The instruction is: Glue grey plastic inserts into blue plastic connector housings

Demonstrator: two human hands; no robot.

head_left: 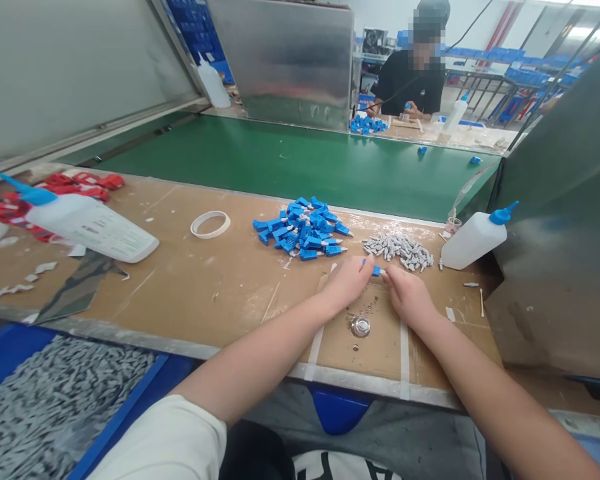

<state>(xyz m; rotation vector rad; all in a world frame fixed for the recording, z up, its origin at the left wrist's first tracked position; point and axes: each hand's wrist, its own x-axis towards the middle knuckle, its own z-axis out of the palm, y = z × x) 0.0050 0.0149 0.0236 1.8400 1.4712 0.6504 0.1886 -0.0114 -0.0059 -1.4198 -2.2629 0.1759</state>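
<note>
My left hand [351, 280] pinches a small blue part [376, 271] from its left side, in front of the piles. My right hand [405, 290] is closed at the part's right end, its fingertips on a small pale piece there. Just behind my hands lies a heap of grey pieces [403, 251]. A larger pile of blue parts with pale tips [303, 230] sits to the left of it. Below my hands, a puddle of clear liquid [360, 326] rests on the brown board between two strips of white tape.
White bottles with blue caps lie left [93, 223] and lean right [475, 240]. A tape ring [211, 225], red parts [83, 187] and a green belt [260, 157] are in view. A person sits beyond. A blue bin [125, 413] holds grey pieces.
</note>
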